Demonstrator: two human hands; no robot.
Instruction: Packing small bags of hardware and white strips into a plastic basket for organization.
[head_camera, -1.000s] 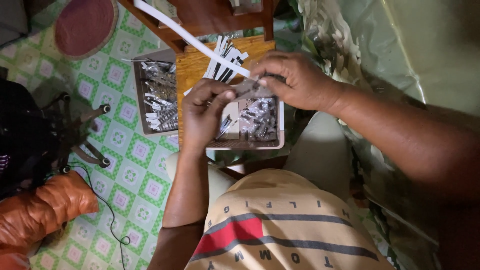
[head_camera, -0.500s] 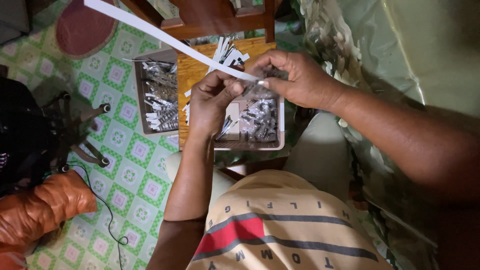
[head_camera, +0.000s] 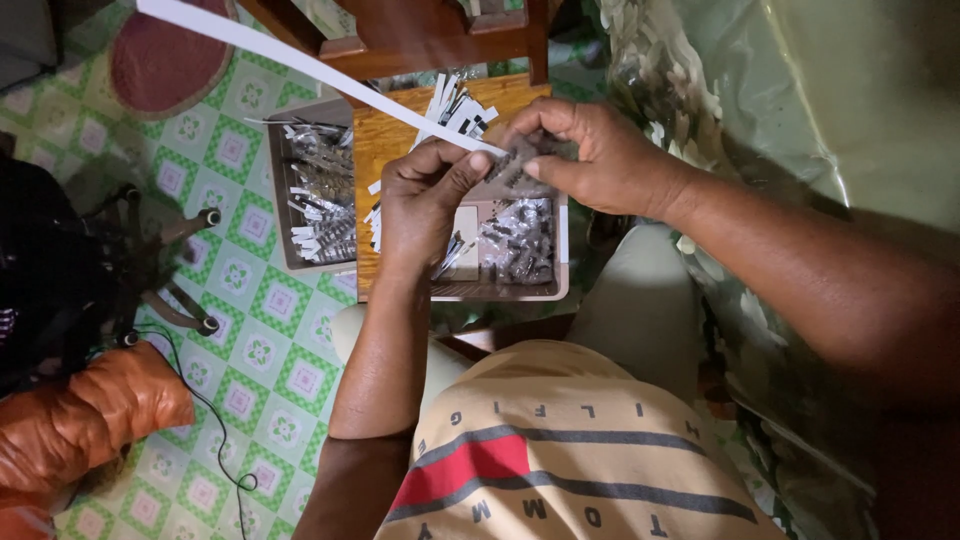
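My left hand (head_camera: 425, 200) pinches the near end of a long white strip (head_camera: 300, 60) that slants up to the top left. My right hand (head_camera: 590, 155) holds a small clump of grey metal parts (head_camera: 525, 160) against that same end, fingertips of both hands almost touching. Both hands hover over a shallow pale tray (head_camera: 562, 262) filled with small grey parts in clear plastic. The tray rests on a small wooden stool (head_camera: 375, 135).
A second grey tray (head_camera: 283, 228) of small parts with white tabs sits left of the stool. Loose white strips (head_camera: 455, 105) lie on the stool's far side. A wooden chair (head_camera: 420, 30) stands beyond. An orange cushion (head_camera: 80, 420) and a black stand (head_camera: 170, 270) sit on the green tiled floor.
Both hands have risen slightly above the tray. The white strip has swung further up and left, and more of it shows.
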